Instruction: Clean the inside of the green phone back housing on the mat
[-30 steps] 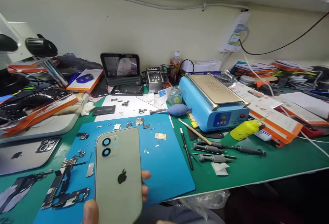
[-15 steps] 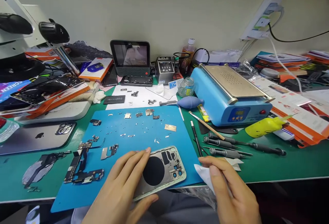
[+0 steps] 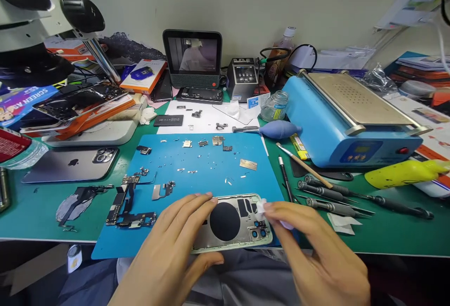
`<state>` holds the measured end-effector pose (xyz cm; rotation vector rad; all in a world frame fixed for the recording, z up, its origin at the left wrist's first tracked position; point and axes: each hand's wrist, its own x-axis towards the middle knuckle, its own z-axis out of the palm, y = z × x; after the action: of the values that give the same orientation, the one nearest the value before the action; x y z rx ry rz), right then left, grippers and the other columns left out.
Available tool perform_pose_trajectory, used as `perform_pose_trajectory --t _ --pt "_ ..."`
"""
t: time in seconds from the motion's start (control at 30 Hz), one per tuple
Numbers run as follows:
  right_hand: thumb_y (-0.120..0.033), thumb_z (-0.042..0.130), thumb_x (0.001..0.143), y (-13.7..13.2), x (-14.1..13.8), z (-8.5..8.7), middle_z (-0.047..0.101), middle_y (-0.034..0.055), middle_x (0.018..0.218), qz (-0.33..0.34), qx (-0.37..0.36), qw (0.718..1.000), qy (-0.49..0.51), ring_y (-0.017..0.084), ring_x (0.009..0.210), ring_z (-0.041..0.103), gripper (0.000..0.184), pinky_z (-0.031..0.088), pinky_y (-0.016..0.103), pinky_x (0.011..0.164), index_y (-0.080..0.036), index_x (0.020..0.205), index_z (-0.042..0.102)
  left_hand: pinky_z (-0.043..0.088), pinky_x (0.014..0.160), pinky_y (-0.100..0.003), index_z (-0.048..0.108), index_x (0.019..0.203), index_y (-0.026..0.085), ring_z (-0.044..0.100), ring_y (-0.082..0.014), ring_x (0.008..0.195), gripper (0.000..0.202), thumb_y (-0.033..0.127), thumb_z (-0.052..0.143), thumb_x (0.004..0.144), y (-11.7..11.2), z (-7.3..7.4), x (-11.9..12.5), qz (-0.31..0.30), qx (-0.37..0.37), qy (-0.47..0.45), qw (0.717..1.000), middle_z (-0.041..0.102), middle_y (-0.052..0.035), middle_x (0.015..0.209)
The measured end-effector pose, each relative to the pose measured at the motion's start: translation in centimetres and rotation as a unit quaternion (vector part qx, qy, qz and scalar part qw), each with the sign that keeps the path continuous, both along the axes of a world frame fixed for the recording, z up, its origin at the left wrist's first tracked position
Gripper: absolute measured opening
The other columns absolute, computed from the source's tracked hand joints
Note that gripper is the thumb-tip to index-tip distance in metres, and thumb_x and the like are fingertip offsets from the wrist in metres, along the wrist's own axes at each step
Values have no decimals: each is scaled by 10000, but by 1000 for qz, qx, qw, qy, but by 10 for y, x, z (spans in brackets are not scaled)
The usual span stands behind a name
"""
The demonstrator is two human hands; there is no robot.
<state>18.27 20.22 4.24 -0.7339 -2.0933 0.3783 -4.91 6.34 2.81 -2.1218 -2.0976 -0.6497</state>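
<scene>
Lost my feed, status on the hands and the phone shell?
Left hand steadies shell on mat. Right hand presses wipe on its corner. Loose parts alongside.

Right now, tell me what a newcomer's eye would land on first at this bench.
First, the two hands at the near edge: the left hand steadies an opened phone housing on the blue mat, while the right hand presses a white wipe to its camera corner. Next, the big blue heating machine at right, and the microscope looming at far left.
</scene>
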Motion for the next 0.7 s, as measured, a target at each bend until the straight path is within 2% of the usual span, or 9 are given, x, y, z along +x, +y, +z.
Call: perform_pose_trajectory --t 0.07,0.17,0.3,0.47,0.7 --pt "52 679 1041 2 -9 1 828 13 1132 50 37 998 -23 118 1137 768 304 603 240 1082 -201 1189 759 576 1232 -249 452 1672 295 673 -139 1491 612 618 524 1157 1 0 -1 -3 1 -23 1000 702 27 1623" --pt "100 660 1023 5 -21 2 835 38 1134 84 70 993 -54 145 1180 738 342 590 289 1089 -159 1223 761 582 1211 -231 450 1660 298 703 -132 1453 641 662 535 1139 3 2 -2 5 -2 -50 999 734 23 1579" --pt "67 670 1042 11 -29 1 845 32 1128 96 85 989 -79 163 1127 713 315 569 308 1005 -159 1236 770 637 1152 -266 457 1629 302 734 -167 1421 641 692 539 1126 5 2 -2 11 2 -67 998 756 9 1548" --pt "13 639 1084 16 -33 1 835 5 1065 110 68 988 -87 145 1025 704 255 570 286 895 -187 1192 754 656 1151 -319 451 1611 286 733 -201 1428 599 642 550 1140 5 2 -3 -6 0 -76 997 753 -36 1554" --pt "14 609 1069 20 -28 14 871 -6 1108 150 95 976 -122 154 1033 747 292 582 306 918 -187 1209 769 666 1158 -356 437 1631 280 715 -229 1450 638 600 634 1115 5 1 -5 -19 -6 -108 994 730 -58 1580"
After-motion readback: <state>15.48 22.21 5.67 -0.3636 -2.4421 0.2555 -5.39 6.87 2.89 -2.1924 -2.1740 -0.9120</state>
